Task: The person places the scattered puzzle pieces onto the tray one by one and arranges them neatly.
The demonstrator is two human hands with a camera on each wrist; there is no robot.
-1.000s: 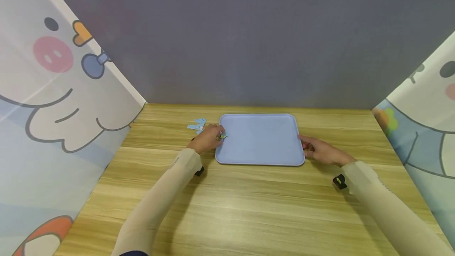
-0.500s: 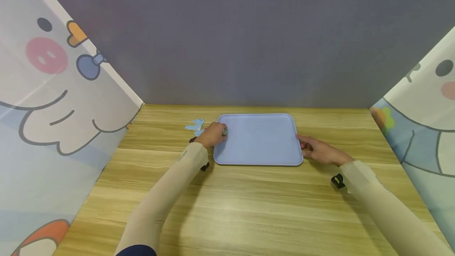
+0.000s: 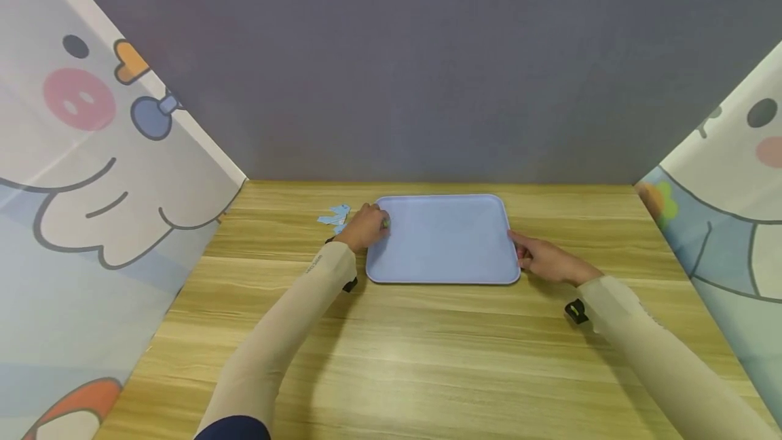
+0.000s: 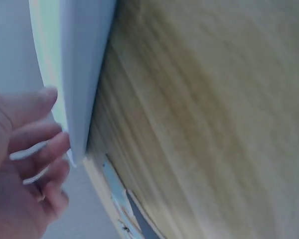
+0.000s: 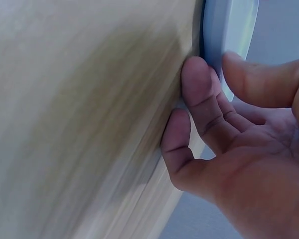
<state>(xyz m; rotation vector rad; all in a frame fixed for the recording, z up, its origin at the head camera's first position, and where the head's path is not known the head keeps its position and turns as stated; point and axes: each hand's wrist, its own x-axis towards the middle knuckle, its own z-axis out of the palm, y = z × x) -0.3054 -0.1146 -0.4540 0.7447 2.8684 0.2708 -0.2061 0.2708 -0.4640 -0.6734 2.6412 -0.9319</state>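
Observation:
A flat pale-blue tray (image 3: 442, 240) with a raised rim lies on the wooden table. My left hand (image 3: 365, 227) is over its left rim, fingers bent. A small green bit shows at those fingertips in the head view; the left wrist view does not reveal it, so whether it is held is unclear. There, thumb and fingers are beside the tray's side wall (image 4: 79, 74). At the right edge my right hand (image 3: 546, 260) grips the rim. In the right wrist view its thumb and curled fingers (image 5: 197, 82) are against the tray wall (image 5: 217, 30).
Flat light-blue pieces (image 3: 334, 216) with pointed ends lie left of the tray, close to my left hand. A grey partition (image 3: 440, 66) stands behind the table (image 3: 427, 358). Cartoon-printed panels (image 3: 104, 175) flank both sides.
My left fingers have shifted slightly away from me along the tray's left rim, and less of the green bit shows. The right hand keeps its place at the right edge.

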